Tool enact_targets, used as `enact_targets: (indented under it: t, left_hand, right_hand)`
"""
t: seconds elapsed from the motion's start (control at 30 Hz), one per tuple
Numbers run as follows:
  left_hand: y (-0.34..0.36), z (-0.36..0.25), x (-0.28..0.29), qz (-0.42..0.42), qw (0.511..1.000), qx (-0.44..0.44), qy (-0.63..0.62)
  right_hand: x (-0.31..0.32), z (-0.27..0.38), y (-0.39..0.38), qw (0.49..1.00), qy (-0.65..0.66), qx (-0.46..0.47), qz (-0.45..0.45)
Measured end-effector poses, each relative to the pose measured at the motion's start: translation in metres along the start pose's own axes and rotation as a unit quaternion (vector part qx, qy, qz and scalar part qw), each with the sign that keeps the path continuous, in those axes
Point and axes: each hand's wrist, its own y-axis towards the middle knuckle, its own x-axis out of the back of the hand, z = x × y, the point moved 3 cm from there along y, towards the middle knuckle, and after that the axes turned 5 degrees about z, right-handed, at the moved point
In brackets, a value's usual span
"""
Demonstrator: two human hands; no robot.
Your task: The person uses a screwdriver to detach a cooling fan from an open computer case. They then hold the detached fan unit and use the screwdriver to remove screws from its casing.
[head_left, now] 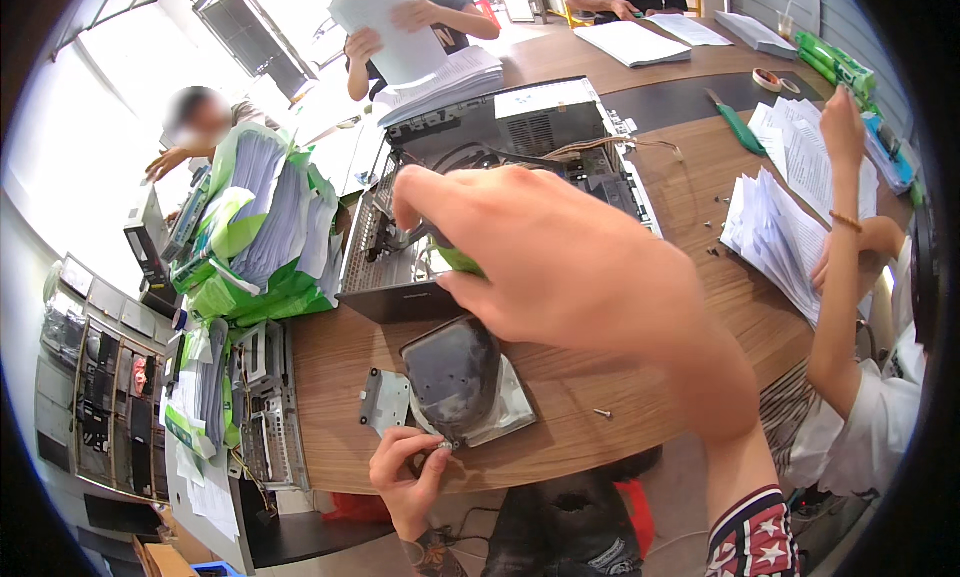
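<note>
My right hand (560, 247) reaches across the middle, in front of an opened computer case (545, 122). Its thumb and fingers are closed around a green handle (458, 257); the rest of that tool is hidden. Low on the near table edge, my left hand (410, 469) pinches a small silvery piece (446, 444), too small to name for certain. Just beyond it lies a dark, dusty rounded plastic housing (450, 372) on a metal plate (515, 402). A small metal bracket (384, 401) is beside the housing, on its left.
A loose screw (602, 413) lies on the wooden table (640, 377), and several more are by the paper stack (775, 242). Green-wrapped paper bundles (265, 217) stand at left. A green-handled knife (738, 125) lies far right. A co-worker's arm (845, 227) is at right; others sit beyond.
</note>
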Motion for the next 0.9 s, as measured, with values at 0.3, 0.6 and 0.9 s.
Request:
enact_targets:
  t: [0.3, 0.6, 0.9]
  left_hand:
    - [0.001, -0.005, -0.004, 0.013, 1.000, 0.013, 0.017]
    - [0.002, -0.003, -0.002, 0.025, 0.999, 0.006, 0.024]
    - [-0.001, -0.012, 0.000, 0.008, 0.995, -0.021, 0.101]
  right_hand:
    - [-0.006, -0.008, -0.010, 0.990, -0.042, -0.019, 0.134]
    - [-0.039, -0.018, 0.009, 0.970, -0.065, -0.022, 0.234]
    - [-0.025, -0.016, 0.007, 0.974, -0.063, -0.035, 0.214]
